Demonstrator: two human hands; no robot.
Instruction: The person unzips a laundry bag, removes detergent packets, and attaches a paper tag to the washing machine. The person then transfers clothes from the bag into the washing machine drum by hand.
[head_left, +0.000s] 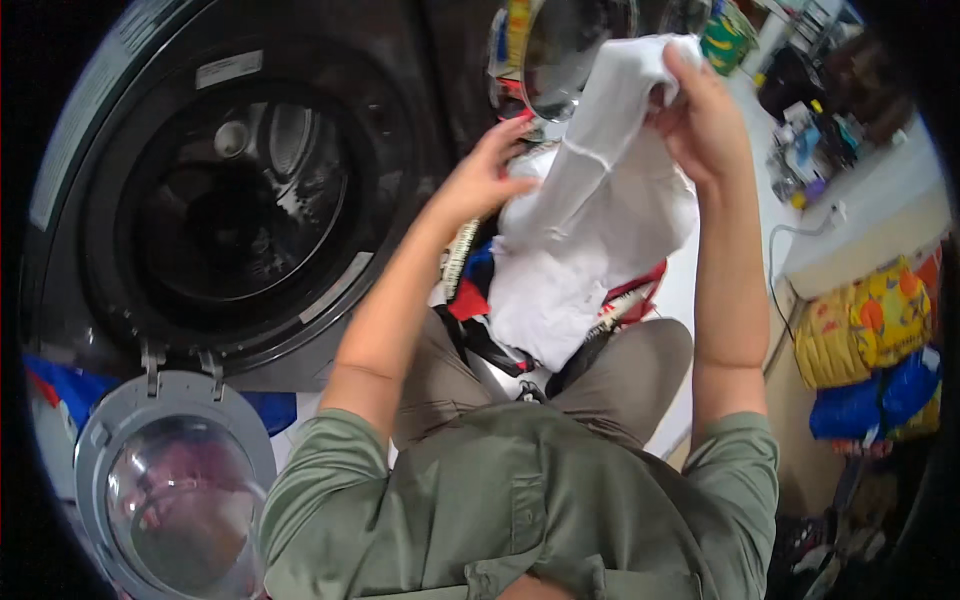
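Note:
A white cloth garment (585, 195) hangs from my right hand (701, 112), whose thumb and fingers pinch its upper edge. Its lower part spreads over a basket or bag (459, 262) between my knees, so I cannot tell where it ends and other white laundry begins. My left hand (491, 169) is beside the cloth with thumb and fingers apart, apparently holding nothing. Red cloth (469, 300) shows at the basket's side. To the left, the front-loading washing machine (240, 202) has its drum exposed, and its round glass door (180, 495) is swung outward.
A second round glass door (577, 56) stands beyond the cloth. Yellow patterned bags (862, 322) and a blue bag (877, 401) lie at the right. A cable (776, 247) runs near a pale ledge (870, 232). Assorted small items (810, 150) crowd the upper right.

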